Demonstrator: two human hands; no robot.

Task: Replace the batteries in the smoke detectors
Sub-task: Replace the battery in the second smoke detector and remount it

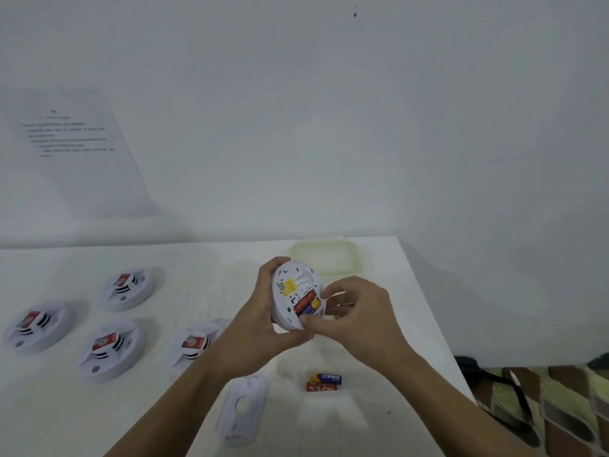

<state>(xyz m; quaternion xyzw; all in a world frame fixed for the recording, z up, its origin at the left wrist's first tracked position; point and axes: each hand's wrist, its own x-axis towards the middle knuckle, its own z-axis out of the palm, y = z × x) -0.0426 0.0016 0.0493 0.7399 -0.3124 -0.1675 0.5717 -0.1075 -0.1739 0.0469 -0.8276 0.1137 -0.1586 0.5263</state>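
Note:
My left hand (263, 311) grips a round white smoke detector (290, 285) above the table, its back turned toward me. A yellow label and an open battery bay with red and blue batteries (308, 303) show on that back. My right hand (359, 311) has its fingertips and thumb curled at the bay's right edge, pinching at the batteries. Two loose batteries (323, 382), one blue and one red, lie side by side on the table below my hands. A white mounting plate (242, 407) lies near the front edge.
Several other white smoke detectors (125, 288) with red stickers sit on the left half of the white table (412, 308). A pale green tray (326, 257) lies at the back. A printed sheet (79, 150) hangs on the wall. The table's right edge drops to patterned fabric (560, 407).

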